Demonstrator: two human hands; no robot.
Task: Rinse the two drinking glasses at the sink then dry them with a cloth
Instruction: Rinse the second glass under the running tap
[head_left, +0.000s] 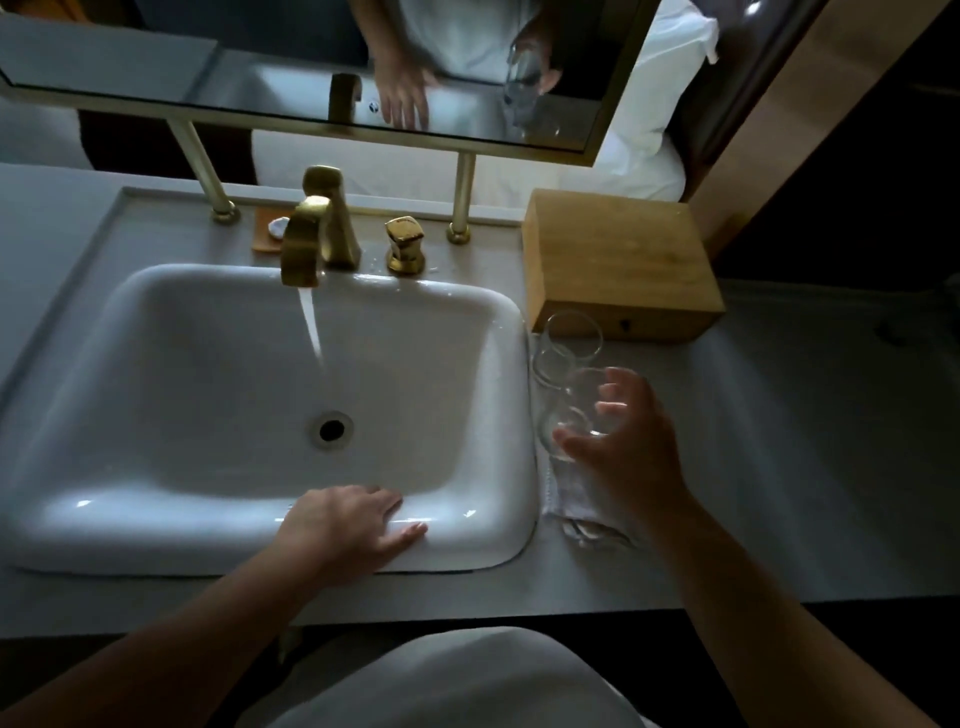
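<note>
A stream of water (311, 322) runs from the brass, square-shouldered tap (306, 241) into the white, rounded-rectangular ceramic sink (208, 374), falling behind the dark round drain (331, 429). The left hand (345, 525) lies flat on the sink's front rim, fingers straight and spread, holding nothing. The right hand (621, 436) curls its fingers and thumb round the nearer clear drinking glass (574, 410), which is tilted over the grey countertop (805, 441) just right of the sink. The second clear drinking glass (569, 345) stands just behind it, close to the first; whether they touch cannot be told. A folded white cloth (571, 499) lies on the countertop below the held glass, partly under the right wrist. Behind the glasses sits a pale wooden box (618, 260) with a small dark keyhole on its front face. A brass knob (404, 244) stands right of the tap, and a brass-framed mirror (291, 62) above reflects both hands. No writing or brand mark is legible anywhere.
</note>
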